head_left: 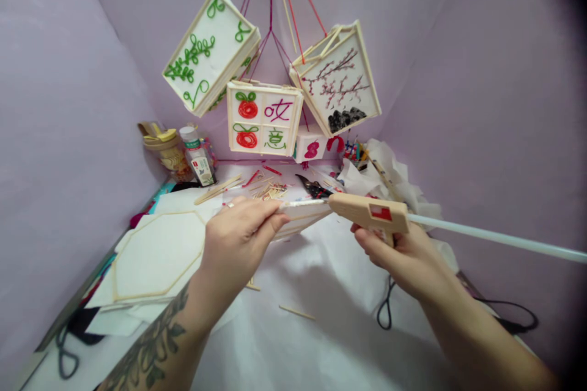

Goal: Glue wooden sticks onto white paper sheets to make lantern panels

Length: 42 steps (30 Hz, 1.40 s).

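Note:
My left hand (245, 244) pinches the left end of a white paper panel with thin wooden strips (300, 220), held nearly edge-on above the table. My right hand (398, 250) is wrapped round the handle of a beige glue gun (353, 206). A long translucent glue stick (495, 238) sticks out of the gun's back end. The nozzle meets, or almost meets, the right end of the panel's white upper edge; actual contact I cannot make out. Much of the panel's left end is hidden behind my fingers.
Decorated paper lanterns (265, 119) hang ahead on strings. Paper sheets with an octagonal stick frame (160, 253) lie at left. A bottle (199, 159) and lidded cup (167, 149) stand behind. Pliers (314, 186), loose sticks (270, 189) and crumpled paper (378, 168) lie farther back.

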{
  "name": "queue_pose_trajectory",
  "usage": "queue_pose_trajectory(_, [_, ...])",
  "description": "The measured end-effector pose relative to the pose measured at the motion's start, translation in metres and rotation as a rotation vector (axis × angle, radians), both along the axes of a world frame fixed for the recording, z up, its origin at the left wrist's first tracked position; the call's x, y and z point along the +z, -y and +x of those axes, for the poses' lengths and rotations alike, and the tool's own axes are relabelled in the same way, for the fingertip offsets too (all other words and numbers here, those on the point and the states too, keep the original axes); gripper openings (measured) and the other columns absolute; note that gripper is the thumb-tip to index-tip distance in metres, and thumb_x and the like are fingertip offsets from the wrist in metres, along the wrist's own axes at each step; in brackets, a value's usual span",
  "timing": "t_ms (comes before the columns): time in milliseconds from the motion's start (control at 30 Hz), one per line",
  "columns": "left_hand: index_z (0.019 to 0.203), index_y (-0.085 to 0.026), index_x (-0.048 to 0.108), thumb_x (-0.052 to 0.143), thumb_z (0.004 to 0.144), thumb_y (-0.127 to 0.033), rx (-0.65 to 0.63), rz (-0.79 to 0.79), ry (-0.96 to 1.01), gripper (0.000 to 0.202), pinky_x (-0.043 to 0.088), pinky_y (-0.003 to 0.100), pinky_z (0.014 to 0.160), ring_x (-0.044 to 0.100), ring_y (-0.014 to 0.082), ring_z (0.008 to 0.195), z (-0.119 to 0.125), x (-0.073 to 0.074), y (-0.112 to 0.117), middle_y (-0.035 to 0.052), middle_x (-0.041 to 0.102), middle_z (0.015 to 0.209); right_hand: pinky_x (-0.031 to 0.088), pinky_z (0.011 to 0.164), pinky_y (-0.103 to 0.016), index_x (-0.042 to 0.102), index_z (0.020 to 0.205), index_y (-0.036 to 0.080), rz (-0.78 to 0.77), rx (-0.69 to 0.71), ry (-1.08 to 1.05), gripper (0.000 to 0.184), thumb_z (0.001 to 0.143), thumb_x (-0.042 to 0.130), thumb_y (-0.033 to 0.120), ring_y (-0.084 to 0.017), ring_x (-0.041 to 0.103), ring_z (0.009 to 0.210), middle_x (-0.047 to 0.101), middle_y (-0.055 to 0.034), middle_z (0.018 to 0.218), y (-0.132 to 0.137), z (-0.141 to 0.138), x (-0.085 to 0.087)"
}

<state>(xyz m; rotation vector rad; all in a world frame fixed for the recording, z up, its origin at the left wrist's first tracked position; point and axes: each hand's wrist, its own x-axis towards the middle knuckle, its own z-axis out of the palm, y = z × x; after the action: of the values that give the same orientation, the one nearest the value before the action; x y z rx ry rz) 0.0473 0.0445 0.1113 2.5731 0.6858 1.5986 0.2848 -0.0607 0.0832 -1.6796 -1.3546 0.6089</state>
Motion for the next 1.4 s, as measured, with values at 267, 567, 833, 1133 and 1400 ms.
queue_pose_trajectory(267, [0.092, -0.019, 0.071, 0.071, 0.084, -0.019, 0.021, -0.020, -0.012, 0.008, 0.056, 0.026, 0.073, 0.072, 0.0148, 0.075, -0.0006, -0.0014, -0.0004, 0.0012, 0.077, 0.087, 0.040, 0.048, -0.026, 0.063, 0.091, 0.018, 0.036, 0.023, 0.040, 0.025, 0.086, 0.057, 0.043, -0.015, 0.047, 0.057, 0.054, -0.0005, 0.068, 0.0023, -0.0017, 0.0044])
queue_pose_trajectory(567, [0.091, -0.019, 0.072, 0.071, 0.084, -0.020, 0.024, -0.016, -0.004, 0.006, 0.057, 0.027, 0.075, 0.072, 0.0148, 0.075, -0.0008, -0.0006, -0.0005, 0.0012, 0.077, 0.085, 0.040, 0.048, -0.026, 0.064, 0.095, 0.018, 0.027, 0.038, 0.050, 0.026, 0.086, 0.057, 0.041, -0.015, 0.049, 0.059, 0.057, -0.0014, 0.071, 0.0020, -0.0025, 0.0061])
queue_pose_trajectory(833, [0.091, -0.020, 0.072, 0.071, 0.084, -0.019, 0.022, -0.030, -0.012, 0.006, 0.057, 0.027, 0.075, 0.072, 0.0151, 0.074, -0.0011, -0.0006, 0.0004, 0.0006, 0.077, 0.084, 0.037, 0.047, -0.025, 0.061, 0.083, 0.018, 0.014, 0.000, 0.027, 0.025, 0.087, 0.057, 0.042, -0.014, 0.044, 0.056, 0.050, 0.0003, 0.064, 0.0004, -0.0001, 0.0039])
queue_pose_trajectory(1133, [0.090, -0.018, 0.071, 0.072, 0.083, -0.017, 0.008, -0.019, -0.007, 0.007, 0.056, 0.026, 0.073, 0.071, 0.0147, 0.073, -0.0011, -0.0002, 0.0006, 0.0013, 0.077, 0.084, 0.039, 0.049, -0.027, 0.063, 0.083, 0.019, 0.022, -0.032, 0.002, 0.027, 0.087, 0.058, 0.046, -0.015, 0.048, 0.057, 0.052, -0.0001, 0.064, 0.0018, 0.0039, 0.0020])
queue_pose_trajectory(1400, [0.092, -0.020, 0.072, 0.070, 0.085, -0.019, 0.002, -0.011, -0.017, 0.007, 0.057, 0.027, 0.072, 0.071, 0.0148, 0.072, -0.0013, 0.0009, 0.0006, 0.0009, 0.077, 0.083, 0.038, 0.048, -0.027, 0.063, 0.084, 0.019, 0.020, -0.015, 0.006, 0.027, 0.086, 0.059, 0.045, -0.015, 0.047, 0.057, 0.052, -0.0002, 0.066, 0.0003, -0.0004, 0.0008])
